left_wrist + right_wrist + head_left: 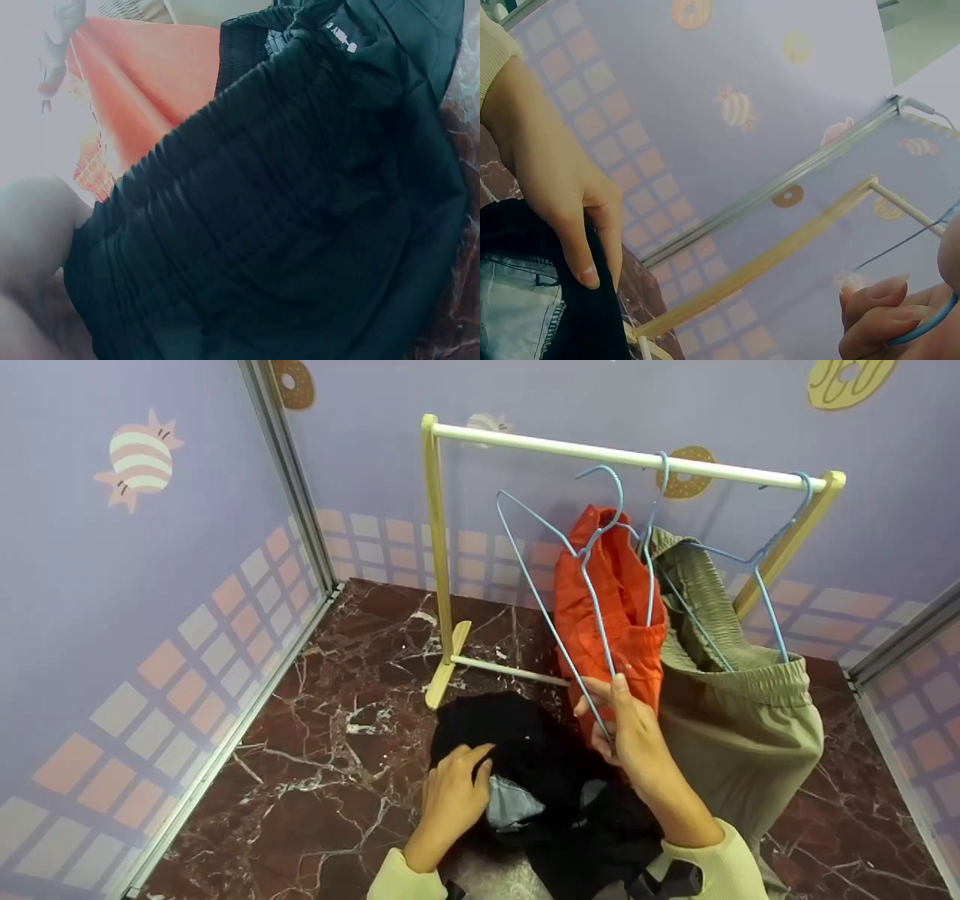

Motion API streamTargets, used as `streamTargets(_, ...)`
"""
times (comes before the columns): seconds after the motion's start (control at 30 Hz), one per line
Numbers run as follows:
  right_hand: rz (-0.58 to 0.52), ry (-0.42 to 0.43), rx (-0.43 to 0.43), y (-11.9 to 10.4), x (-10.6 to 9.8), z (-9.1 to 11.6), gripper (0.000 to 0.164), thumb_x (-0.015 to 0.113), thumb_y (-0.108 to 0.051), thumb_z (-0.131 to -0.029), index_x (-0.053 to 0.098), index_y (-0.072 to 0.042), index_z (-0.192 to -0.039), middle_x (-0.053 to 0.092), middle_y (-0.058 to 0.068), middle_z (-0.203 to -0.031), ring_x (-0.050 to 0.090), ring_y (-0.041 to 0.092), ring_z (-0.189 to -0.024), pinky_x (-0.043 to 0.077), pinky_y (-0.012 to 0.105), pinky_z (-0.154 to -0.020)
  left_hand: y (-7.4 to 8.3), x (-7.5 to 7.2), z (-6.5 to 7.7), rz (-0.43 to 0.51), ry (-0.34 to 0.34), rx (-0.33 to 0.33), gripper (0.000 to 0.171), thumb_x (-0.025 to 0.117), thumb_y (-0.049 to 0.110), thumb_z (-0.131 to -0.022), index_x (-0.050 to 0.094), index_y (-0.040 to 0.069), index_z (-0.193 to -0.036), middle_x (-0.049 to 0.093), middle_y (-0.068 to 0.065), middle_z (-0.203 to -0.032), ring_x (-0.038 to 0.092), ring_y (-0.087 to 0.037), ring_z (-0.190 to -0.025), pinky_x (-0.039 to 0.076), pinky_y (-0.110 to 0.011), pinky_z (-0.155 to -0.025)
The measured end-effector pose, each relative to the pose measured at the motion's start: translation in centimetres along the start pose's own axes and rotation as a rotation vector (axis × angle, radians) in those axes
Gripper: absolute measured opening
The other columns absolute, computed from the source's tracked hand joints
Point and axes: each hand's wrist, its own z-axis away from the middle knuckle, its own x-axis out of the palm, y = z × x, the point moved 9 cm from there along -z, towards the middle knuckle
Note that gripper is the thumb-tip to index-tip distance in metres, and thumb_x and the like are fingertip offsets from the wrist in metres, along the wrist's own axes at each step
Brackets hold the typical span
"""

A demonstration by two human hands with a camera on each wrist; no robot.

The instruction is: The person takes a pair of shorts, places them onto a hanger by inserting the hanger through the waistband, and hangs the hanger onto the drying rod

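Observation:
My left hand (454, 791) grips the edge of the black pants (487, 724), which lie bunched low in front of me with a pale inner pocket lining (512, 802) showing. The left wrist view shows their gathered elastic waistband (172, 180) close up. In the right wrist view, the left thumb (585, 266) lies over the cloth at that edge. My right hand (641, 739) holds a blue wire hanger (619, 499) by its lower end, tilted, its hook up near the rack's rail. No garment is on this hanger.
A wooden rack with a white rail (540, 444) stands against the patterned wall. Orange-red pants (574, 600) and khaki pants (750, 742) hang from it on blue hangers, right of the black pants. Dark marble floor (322, 780) extends left; wall panels (187, 622) close both sides.

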Motion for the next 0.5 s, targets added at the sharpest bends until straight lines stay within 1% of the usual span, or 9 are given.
streamTargets(0.03, -0.001, -0.004, 0.001, 0.1, 0.0, 0.2, 0.057, 0.018, -0.047, -0.098, 0.055, -0.012, -0.122, 0.054, 0.009, -0.092, 0.037, 0.012, -0.044, 0.023, 0.019, -0.037, 0.0, 0.0, 0.0, -0.003, 0.011, 0.003, 0.025, 0.060, 0.022, -0.086, 0.066, 0.021, -0.111, 0.064, 0.003, -0.087, 0.048, -0.011, -0.053, 0.032, -0.021, -0.043)
streamTargets(0.1, 0.001, -0.010, 0.003, 0.2, -0.1, 0.4, 0.056, 0.018, -0.046, -0.099, 0.055, -0.012, -0.121, 0.054, 0.009, -0.091, 0.037, 0.011, -0.043, 0.023, 0.019, -0.036, 0.0, -0.1, 0.0, -0.005, 0.033, 0.007, 0.025, 0.061, 0.019, -0.086, 0.067, 0.019, -0.110, 0.060, 0.003, -0.086, 0.045, -0.009, -0.052, 0.031, -0.020, -0.043)
streamTargets(0.2, 0.004, -0.020, -0.005, 0.1, -0.3, 0.9, 0.055, 0.018, -0.044, -0.099, 0.056, -0.011, -0.121, 0.054, 0.010, -0.090, 0.037, 0.011, -0.043, 0.024, 0.019, -0.035, 0.1, -0.3, 0.0, -0.009, 0.070, 0.008, 0.025, 0.062, 0.018, -0.085, 0.067, 0.017, -0.110, 0.061, 0.002, -0.093, 0.046, -0.007, -0.053, 0.033, -0.020, -0.044)
streamTargets(0.3, 0.012, -0.032, -0.016, 0.0, -0.4, 1.3, 0.053, 0.018, -0.041, -0.100, 0.057, -0.010, -0.120, 0.055, 0.011, -0.089, 0.037, 0.010, -0.042, 0.024, 0.019, -0.035, -0.1, -0.4, -0.1, 0.006, 0.081, 0.003, 0.024, 0.061, 0.019, -0.086, 0.068, 0.016, -0.109, 0.061, 0.002, -0.096, 0.046, -0.008, -0.053, 0.035, -0.020, -0.045)
streamTargets(0.37, 0.020, -0.040, -0.020, 0.0, -0.5, 1.7, 0.052, 0.019, -0.040, -0.100, 0.057, -0.010, -0.120, 0.055, 0.011, -0.089, 0.037, 0.010, -0.042, 0.024, 0.019, -0.035, -0.3, -0.4, -0.2, 0.037, 0.076, -0.003, 0.024, 0.061, 0.021, -0.087, 0.068, 0.016, -0.108, 0.061, 0.002, -0.096, 0.049, -0.008, -0.056, 0.038, -0.022, -0.048)
streamTargets(0.5, 0.030, -0.059, -0.020, 0.1, -0.8, 2.3, 0.053, 0.018, -0.039, -0.101, 0.056, -0.010, -0.121, 0.055, 0.013, -0.090, 0.037, 0.010, -0.043, 0.024, 0.020, -0.035, -0.7, -0.3, -0.4, 0.157, 0.038, -0.031, 0.023, 0.059, 0.024, -0.088, 0.067, 0.016, -0.109, 0.060, 0.002, -0.095, 0.056, -0.012, -0.072, 0.044, -0.027, -0.062)
